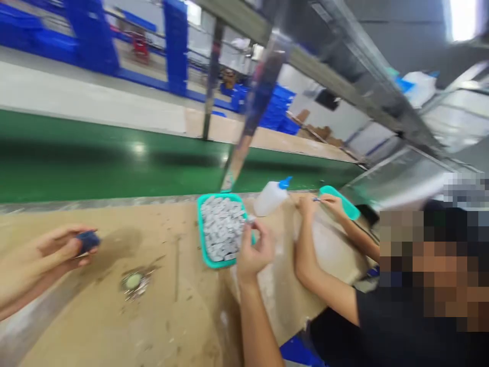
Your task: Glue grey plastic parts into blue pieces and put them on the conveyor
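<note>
At the left of the view, my left hand [63, 250] is closed around a small dark blue block-like object [88, 241], held above the table. My right hand [256, 250] pinches a small grey-white piece [250, 219] between thumb and fingers. This hand is at the right rim of a teal basket [201, 229], partly covering it. Many similar small grey-white pieces [221, 229] fill the basket. On the table between my hands lies a little heap of thin metal pins [141, 290] with a round pale green item [133, 281] among them.
A white bottle with a blue cap [269, 199] stands behind the basket. To the right, a co-worker's hands [307, 205] hold something small near another teal tray [340, 201]. A green conveyor belt [114, 158] runs along the table's far edge, with a metal post [252, 112] beside it.
</note>
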`<action>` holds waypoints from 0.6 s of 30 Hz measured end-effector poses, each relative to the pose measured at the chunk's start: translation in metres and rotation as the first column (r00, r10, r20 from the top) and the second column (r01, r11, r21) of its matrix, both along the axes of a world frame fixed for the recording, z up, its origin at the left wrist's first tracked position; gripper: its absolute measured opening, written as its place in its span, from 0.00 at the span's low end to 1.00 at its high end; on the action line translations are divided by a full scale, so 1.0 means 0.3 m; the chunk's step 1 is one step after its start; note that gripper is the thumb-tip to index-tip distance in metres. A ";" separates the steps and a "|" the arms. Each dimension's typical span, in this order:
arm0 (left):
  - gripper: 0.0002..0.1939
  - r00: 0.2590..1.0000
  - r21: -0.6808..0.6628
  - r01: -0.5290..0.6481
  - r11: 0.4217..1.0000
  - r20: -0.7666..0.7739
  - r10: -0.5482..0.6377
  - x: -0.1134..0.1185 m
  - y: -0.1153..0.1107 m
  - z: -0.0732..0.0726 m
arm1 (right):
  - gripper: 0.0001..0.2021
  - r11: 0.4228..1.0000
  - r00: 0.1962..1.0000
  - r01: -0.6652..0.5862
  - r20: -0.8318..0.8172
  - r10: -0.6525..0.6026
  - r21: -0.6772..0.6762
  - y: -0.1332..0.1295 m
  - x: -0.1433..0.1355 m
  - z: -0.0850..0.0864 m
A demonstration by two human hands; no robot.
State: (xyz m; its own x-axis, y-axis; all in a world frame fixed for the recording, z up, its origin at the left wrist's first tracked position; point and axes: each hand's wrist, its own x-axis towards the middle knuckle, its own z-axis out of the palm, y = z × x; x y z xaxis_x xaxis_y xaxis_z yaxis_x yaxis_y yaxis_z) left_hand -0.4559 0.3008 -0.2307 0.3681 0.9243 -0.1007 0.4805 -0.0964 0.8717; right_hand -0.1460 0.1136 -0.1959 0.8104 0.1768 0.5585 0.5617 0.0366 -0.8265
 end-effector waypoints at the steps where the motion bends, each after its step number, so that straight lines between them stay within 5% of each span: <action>1: 0.40 0.987 -0.210 -0.055 0.976 0.137 0.085 -0.030 -0.045 0.020 | 0.08 1.000 0.995 -0.010 0.095 0.008 0.023 -0.004 -0.025 0.004; 4: 0.33 0.892 -0.448 -0.039 0.893 0.388 0.233 -0.048 -0.119 0.058 | 0.11 0.967 0.952 -0.230 0.183 0.247 -0.108 -0.002 -0.125 -0.005; 7: 0.20 0.824 -0.476 0.019 0.879 0.505 0.256 -0.038 -0.133 0.049 | 0.13 0.761 0.811 -0.517 0.059 0.582 -0.393 0.009 -0.241 -0.047; 9: 0.17 0.796 -0.497 0.060 0.866 0.547 0.258 -0.040 -0.139 0.029 | 0.14 0.622 0.733 -0.615 -0.061 0.677 -0.484 0.021 -0.302 -0.083; 11: 0.16 0.775 -0.497 0.084 0.864 0.578 0.257 -0.050 -0.149 0.013 | 0.15 0.561 0.699 -0.640 -0.095 0.709 -0.525 0.039 -0.341 -0.118; 18: 0.18 0.738 -0.475 0.149 0.867 0.637 0.222 -0.059 -0.146 0.038 | 0.21 0.646 0.649 -0.537 0.223 0.727 -0.542 0.073 -0.379 -0.188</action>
State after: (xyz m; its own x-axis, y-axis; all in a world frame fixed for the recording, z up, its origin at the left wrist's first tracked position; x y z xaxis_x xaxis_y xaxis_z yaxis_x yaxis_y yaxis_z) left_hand -0.4737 0.2571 -0.2193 0.4757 0.8383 -0.2663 -0.2328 0.4119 0.8810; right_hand -0.2598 0.1354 -0.2523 0.1306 0.8332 0.5373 0.7901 0.2399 -0.5640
